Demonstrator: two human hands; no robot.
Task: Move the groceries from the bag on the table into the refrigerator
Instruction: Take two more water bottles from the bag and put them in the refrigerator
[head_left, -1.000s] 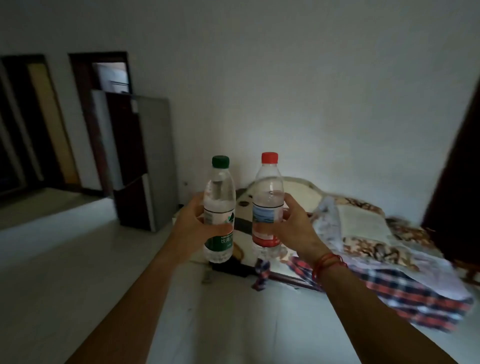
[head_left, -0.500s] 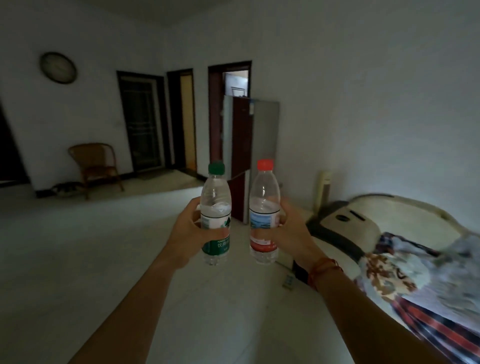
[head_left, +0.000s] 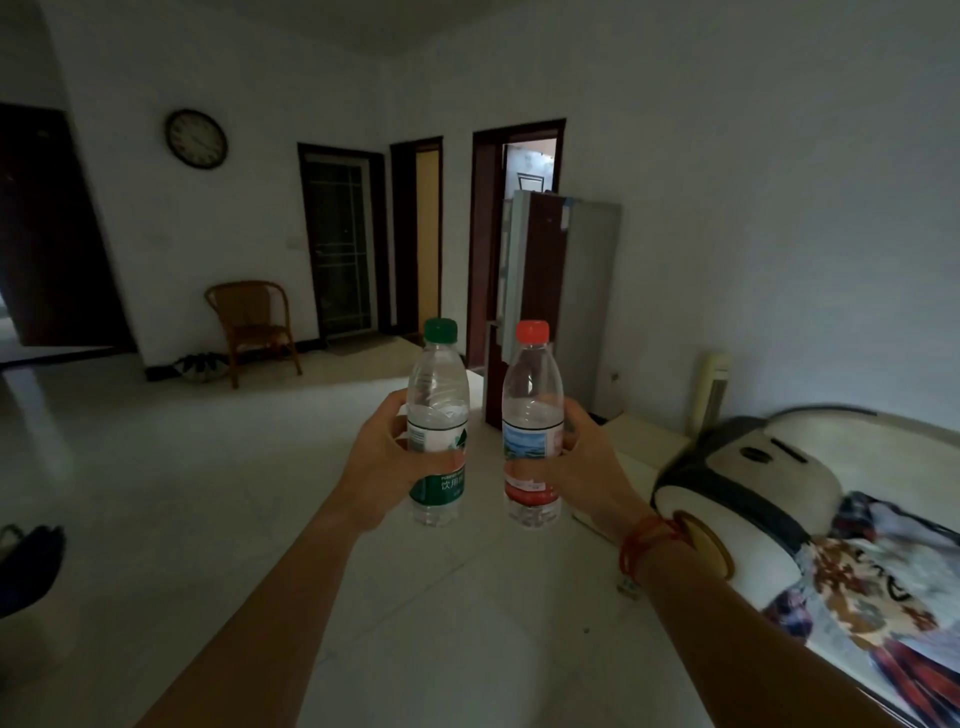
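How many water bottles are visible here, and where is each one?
2. The green-capped water bottle is held upright in the left hand; the red-capped water bottle is held upright in the right hand, beside it, not touching. Others may be out of view.

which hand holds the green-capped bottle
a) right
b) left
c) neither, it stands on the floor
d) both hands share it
b) the left hand grips the green-capped bottle round its label, while the right hand holds the red-capped bottle; both bottles are upright and held in the air.
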